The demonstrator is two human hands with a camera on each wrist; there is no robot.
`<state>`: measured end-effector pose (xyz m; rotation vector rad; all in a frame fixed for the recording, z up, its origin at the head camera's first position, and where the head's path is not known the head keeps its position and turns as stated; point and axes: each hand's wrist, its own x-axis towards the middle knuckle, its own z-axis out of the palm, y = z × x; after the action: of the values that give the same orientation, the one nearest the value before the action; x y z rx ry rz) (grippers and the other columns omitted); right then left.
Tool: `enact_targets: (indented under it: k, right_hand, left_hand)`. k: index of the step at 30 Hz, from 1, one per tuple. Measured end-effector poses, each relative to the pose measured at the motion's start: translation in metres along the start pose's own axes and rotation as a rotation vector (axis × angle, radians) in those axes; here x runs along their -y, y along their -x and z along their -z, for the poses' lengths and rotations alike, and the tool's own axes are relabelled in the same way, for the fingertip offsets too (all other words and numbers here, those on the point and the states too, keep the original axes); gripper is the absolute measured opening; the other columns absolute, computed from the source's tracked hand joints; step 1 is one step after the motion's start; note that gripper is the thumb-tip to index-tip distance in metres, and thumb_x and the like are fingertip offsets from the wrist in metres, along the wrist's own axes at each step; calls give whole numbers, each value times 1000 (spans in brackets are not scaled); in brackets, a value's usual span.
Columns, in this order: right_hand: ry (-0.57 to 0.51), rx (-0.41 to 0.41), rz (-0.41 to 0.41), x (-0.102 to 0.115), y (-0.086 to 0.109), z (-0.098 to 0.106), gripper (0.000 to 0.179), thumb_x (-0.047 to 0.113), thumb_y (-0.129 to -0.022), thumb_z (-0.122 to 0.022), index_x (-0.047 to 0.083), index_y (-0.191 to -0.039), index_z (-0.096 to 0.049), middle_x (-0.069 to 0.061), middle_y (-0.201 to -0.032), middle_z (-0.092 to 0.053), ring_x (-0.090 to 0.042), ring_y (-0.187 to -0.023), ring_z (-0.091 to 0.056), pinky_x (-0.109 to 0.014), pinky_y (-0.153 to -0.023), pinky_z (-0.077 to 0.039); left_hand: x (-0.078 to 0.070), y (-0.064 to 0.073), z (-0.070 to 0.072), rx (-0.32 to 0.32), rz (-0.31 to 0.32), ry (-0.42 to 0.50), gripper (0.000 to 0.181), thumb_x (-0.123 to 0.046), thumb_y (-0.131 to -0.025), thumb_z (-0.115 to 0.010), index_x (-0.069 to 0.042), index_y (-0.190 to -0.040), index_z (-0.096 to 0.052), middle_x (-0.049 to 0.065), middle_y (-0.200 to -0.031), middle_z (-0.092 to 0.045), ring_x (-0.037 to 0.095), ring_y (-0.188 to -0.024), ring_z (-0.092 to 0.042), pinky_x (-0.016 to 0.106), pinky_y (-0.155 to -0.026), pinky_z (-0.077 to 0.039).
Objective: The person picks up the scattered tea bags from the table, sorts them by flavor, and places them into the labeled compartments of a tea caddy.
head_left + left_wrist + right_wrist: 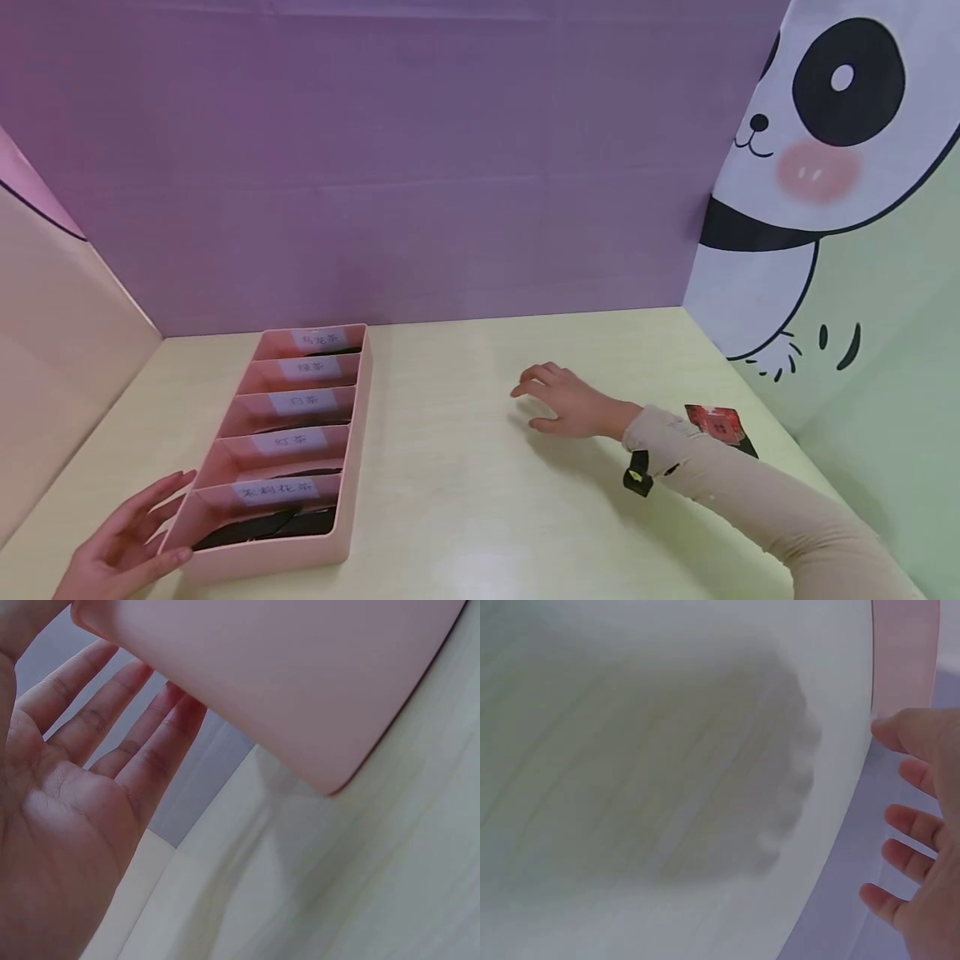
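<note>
A pink divided box (358, 454) stands on the left of the table, its compartments labelled with Chinese tea names. Black packets (311, 522) lie in the nearest compartment; dark edges show in several others. My left hand (123, 542) holds the box's near left corner, thumb at the front rim and fingers along the left side. In the left wrist view, the fingertips of that hand (82, 787) meet the box wall (300, 682). Over the middle-right tabletop hovers my right hand (573, 406), fingers spread and loosely bent, holding nothing.
A red and black packet (722, 425) lies at the table's right side, partly behind the right sleeve (720, 475). A purple backdrop (450, 167) rises along the table's far edge. The right wall (885, 367) carries a panda picture.
</note>
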<state>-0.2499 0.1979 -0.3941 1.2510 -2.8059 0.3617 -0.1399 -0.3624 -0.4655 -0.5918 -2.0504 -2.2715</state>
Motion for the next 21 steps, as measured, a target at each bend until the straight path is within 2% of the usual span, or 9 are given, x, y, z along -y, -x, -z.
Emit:
enact_targets:
  k: [6, 9, 14, 18, 21]
  right_hand:
    - [9, -42, -158, -40, 52, 15, 47, 15, -89, -73, 4, -131, -54, -18, -128, -49, -39, -117, -45, -60, -92, -40]
    - [7, -40, -264, -54, 78, 24, 50, 16, -89, -73, 3, -132, -53, -21, -129, -47, -43, -118, -42, -65, -92, -36]
    - [-40, 13, -456, -73, 122, 39, 56, 23, -90, -73, 4, -137, -50, -24, -136, -39, -47, -123, -35, -69, -94, -29]
    - [-73, 59, -575, -87, 157, 50, 62, 30, -90, -73, 1, -138, -48, -29, -138, -35, -53, -122, -32, -73, -89, -29]
    - [-102, 103, -657, -94, 178, 58, 67, 32, -86, -74, -4, -136, -47, -36, -135, -34, -58, -118, -32, -78, -86, -30]
  left_hand:
    - [0, 0, -2, 27, -60, 23, 78, 33, -85, -48, 0, -154, -30, -12, -144, -53, -3, -123, -53, 19, -87, -53]
    - [-2, 0, -3, 18, -51, 12, 77, 31, -86, -49, 0, -154, -30, -12, -143, -53, -3, -123, -53, 19, -87, -53]
    - [-4, -2, -4, 33, -70, 6, 76, 32, -85, -50, 2, -153, -30, -10, -143, -54, -2, -124, -53, 18, -88, -52]
    - [-4, -3, -5, 57, -97, 47, 77, 34, -84, -48, 4, -152, -30, -7, -144, -54, 1, -125, -53, 19, -90, -51]
    - [-4, -2, -5, 56, -88, 57, 78, 34, -84, -48, 1, -153, -32, -8, -144, -54, 1, -125, -53, 19, -89, -52]
